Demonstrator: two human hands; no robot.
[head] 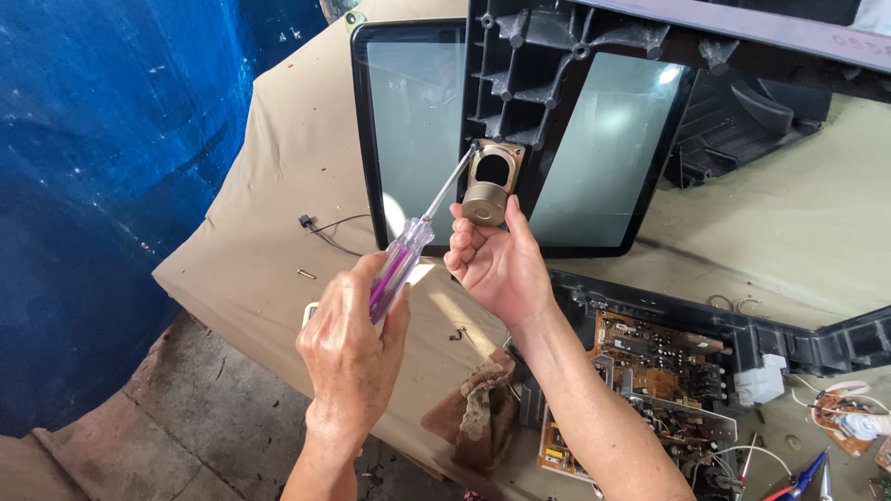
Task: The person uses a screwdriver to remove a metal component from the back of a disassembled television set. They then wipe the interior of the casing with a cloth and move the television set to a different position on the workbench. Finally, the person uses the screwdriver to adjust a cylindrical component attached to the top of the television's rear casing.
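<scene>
Left hand (pixel 351 348) clamped on purple-handled screwdriver (pixel 408 249), its tip hidden at the gold speaker (pixel 489 186) edge, right hand (pixel 497 260) gripping speaker from below, fingertips partly hidden, speaker against dark plastic frame (pixel 520 83), circuit board (pixel 650 380) below, cut off.

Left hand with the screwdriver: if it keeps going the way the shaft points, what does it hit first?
Likely the speaker set in the dark plastic frame: the screwdriver in the left hand has its tip at the speaker's upper left corner. Depth is unclear.
</scene>
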